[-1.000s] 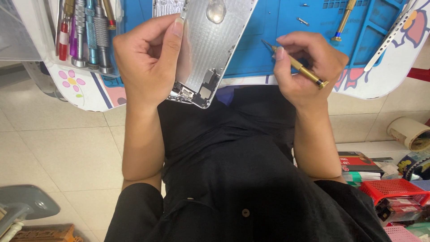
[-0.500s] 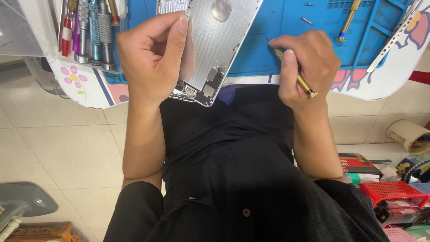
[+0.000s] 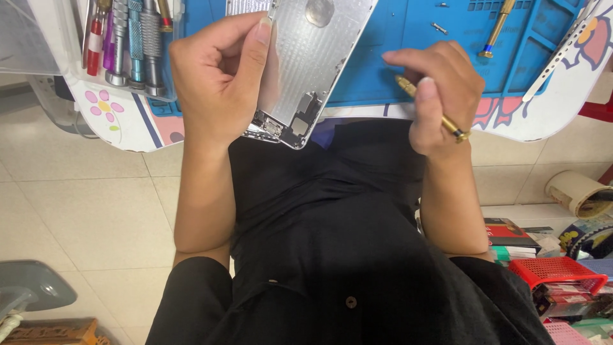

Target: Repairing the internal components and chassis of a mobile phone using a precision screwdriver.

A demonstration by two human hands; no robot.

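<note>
My left hand (image 3: 220, 83) grips a silver phone back housing (image 3: 313, 64) by its left edge, inner side up, its bottom end with small parts hanging over the table edge toward me. My right hand (image 3: 440, 89) holds a thin gold screwdriver (image 3: 434, 110) between thumb and fingers, lying across the palm, tip pointing left toward the housing. That hand hovers over the blue work mat (image 3: 447, 51), a short gap to the right of the housing.
A clear tray of several screwdrivers (image 3: 131, 45) sits at the table's left. Another gold screwdriver (image 3: 498, 29) and small screws lie on the mat. A white table edge with cartoon prints (image 3: 555, 108) curves right. Red basket (image 3: 555, 271) and boxes sit on the floor.
My right hand has turned and drawn the gold screwdriver deeper into its grip, shifting slightly away from the housing. The left hand keeps holding the housing, tilted a little.
</note>
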